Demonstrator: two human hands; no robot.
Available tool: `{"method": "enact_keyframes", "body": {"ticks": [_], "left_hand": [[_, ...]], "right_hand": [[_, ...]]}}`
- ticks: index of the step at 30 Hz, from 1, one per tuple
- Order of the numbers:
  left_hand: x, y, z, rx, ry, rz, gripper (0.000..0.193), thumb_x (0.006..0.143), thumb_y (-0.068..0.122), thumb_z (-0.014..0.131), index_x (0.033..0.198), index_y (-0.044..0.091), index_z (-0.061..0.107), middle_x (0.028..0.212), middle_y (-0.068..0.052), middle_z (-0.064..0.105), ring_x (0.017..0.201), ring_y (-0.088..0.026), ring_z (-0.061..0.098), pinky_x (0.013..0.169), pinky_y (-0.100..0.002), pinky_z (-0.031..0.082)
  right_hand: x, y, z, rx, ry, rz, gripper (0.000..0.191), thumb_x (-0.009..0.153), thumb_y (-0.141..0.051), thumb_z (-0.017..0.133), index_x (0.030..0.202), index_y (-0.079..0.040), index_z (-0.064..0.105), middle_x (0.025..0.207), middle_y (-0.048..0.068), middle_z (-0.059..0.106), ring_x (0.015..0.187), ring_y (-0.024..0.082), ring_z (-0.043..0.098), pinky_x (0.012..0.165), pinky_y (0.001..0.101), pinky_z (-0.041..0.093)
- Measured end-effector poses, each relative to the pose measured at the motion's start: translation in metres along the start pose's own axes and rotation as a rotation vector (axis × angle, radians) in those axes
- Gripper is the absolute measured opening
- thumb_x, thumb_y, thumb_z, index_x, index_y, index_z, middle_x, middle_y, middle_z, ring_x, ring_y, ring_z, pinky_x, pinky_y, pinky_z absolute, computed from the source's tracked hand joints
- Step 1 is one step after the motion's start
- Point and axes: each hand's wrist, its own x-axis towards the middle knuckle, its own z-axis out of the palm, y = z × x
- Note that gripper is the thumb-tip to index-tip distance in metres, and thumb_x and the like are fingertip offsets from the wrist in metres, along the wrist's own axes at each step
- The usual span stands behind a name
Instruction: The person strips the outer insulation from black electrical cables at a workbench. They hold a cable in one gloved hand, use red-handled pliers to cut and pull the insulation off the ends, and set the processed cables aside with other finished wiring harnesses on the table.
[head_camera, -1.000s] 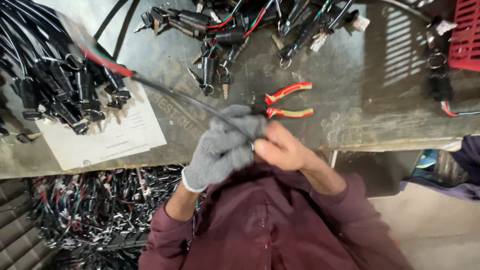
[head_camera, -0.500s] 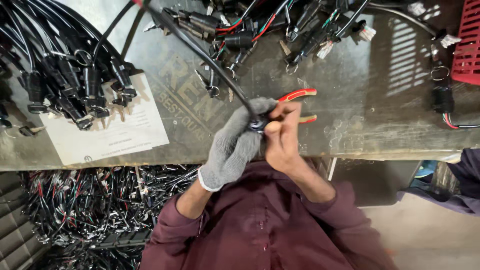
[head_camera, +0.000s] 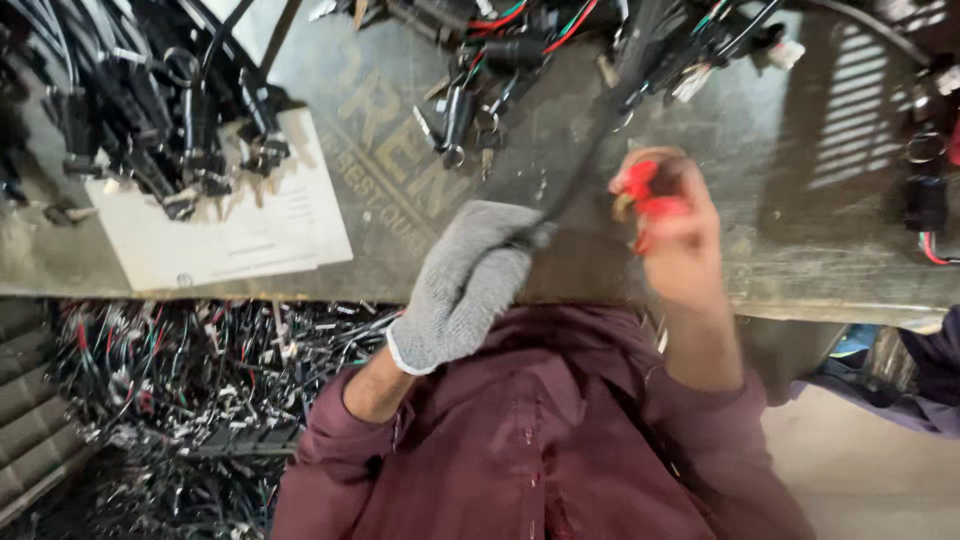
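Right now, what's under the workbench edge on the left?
Below the workbench edge lies a tangled heap of cut wires, black, red, green and white. The person's maroon sleeve covers its right part.

Mount: I see through one head-worn camera only.
Direction: it looks steeply down my own maroon-shirted chest (head_camera: 540, 440) onto the scuffed grey metal workbench (head_camera: 820, 250).
Nearness: close; my grey knit-gloved left hand (head_camera: 465, 285) and bare right hand (head_camera: 675, 225) fill the centre.
Edges: below the bench edge, a heap of tangled cut wires (head_camera: 170, 400) shows on the floor.
Shared: no second view to overlap.
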Motion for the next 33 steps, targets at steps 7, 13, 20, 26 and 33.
{"method": "enact_keyframes", "body": {"ticks": [7,13,20,26,33], "left_hand": [[-0.036,-0.001,0.021,-1.274,0.263,-0.921,0.033,0.102,0.005,0.057,0.134,0.001,0.050,0.108,-0.008,0.063,0.091,-0.017,0.060,0.083,-0.023,0.054],[-0.027,0.024,0.011,-0.261,0.047,-0.469,0.045,0.111,0.019,0.049,0.149,-0.002,0.038,0.104,-0.006,0.060,0.083,-0.013,0.054,0.072,-0.024,0.050],[-0.004,0.043,-0.012,-0.234,-0.241,-0.298,0.074,0.108,0.022,0.066,0.163,0.003,0.020,0.130,-0.010,0.060,0.100,-0.016,0.061,0.089,-0.029,0.055],[-0.017,0.020,0.013,0.444,0.060,-0.028,0.073,0.092,0.011,0.077,0.153,0.002,0.039,0.142,-0.021,0.060,0.120,-0.036,0.066,0.103,-0.042,0.055],[-0.026,0.022,0.019,0.627,0.067,-0.027,0.074,0.089,0.003,0.072,0.154,-0.001,0.038,0.124,-0.017,0.066,0.106,-0.038,0.063,0.092,-0.046,0.051]], "right_hand": [[0.015,-0.046,0.014,-0.150,-0.129,-0.270,0.023,0.080,-0.011,0.071,0.099,-0.004,0.060,0.108,0.012,0.070,0.108,0.034,0.067,0.087,0.0394,0.056],[0.023,-0.042,0.020,-0.608,-0.128,-0.441,0.041,0.089,-0.035,0.089,0.084,-0.009,0.058,0.090,0.004,0.066,0.083,0.025,0.068,0.066,0.0390,0.052],[0.020,-0.035,0.012,-0.415,-0.276,-0.376,0.029,0.078,-0.024,0.084,0.089,-0.009,0.062,0.090,0.003,0.066,0.083,0.026,0.066,0.057,0.0393,0.047],[0.002,-0.031,0.019,-0.515,-0.220,-0.285,0.035,0.073,-0.021,0.081,0.097,-0.007,0.059,0.095,0.008,0.063,0.091,0.031,0.065,0.067,0.0413,0.050],[-0.009,-0.041,0.020,-0.632,-0.127,-0.236,0.032,0.076,-0.022,0.083,0.095,-0.010,0.061,0.089,0.005,0.065,0.085,0.027,0.066,0.065,0.0405,0.049]]}}
